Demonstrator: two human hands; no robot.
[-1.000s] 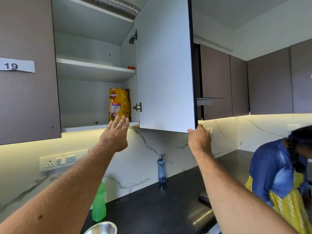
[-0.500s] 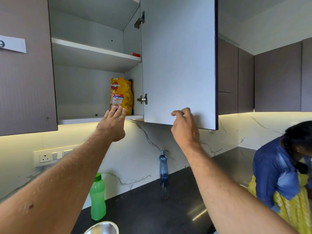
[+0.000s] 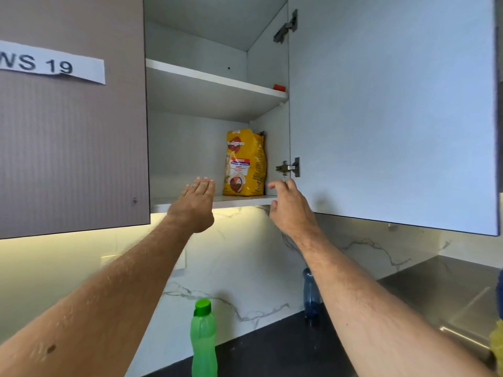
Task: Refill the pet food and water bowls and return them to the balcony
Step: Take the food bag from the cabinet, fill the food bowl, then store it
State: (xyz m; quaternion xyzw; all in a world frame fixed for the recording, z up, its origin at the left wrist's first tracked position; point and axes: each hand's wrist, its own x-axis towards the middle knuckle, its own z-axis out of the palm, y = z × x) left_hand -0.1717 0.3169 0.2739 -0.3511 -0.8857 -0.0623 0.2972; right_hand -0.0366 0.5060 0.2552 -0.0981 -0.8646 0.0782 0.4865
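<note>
One yellow pet food bag stands upright on the lower shelf of the open wall cupboard, at the right end, close to the side wall by the lower hinge. There are two shelves; the upper shelf carries one small red thing at its right end. Two bottles stand below on the dark table: one green bottle in front, one blue bottle against the marble wall, partly hidden by the right forearm. The open cupboard door hangs to the right; the shut door on the left bears a paper label reading "WS 19". Both arms reach up. The left hand is flat, fingers straight and together, just left of the bag. The right hand has a wide, loose grip holding nothing, just right of the bag.
</note>
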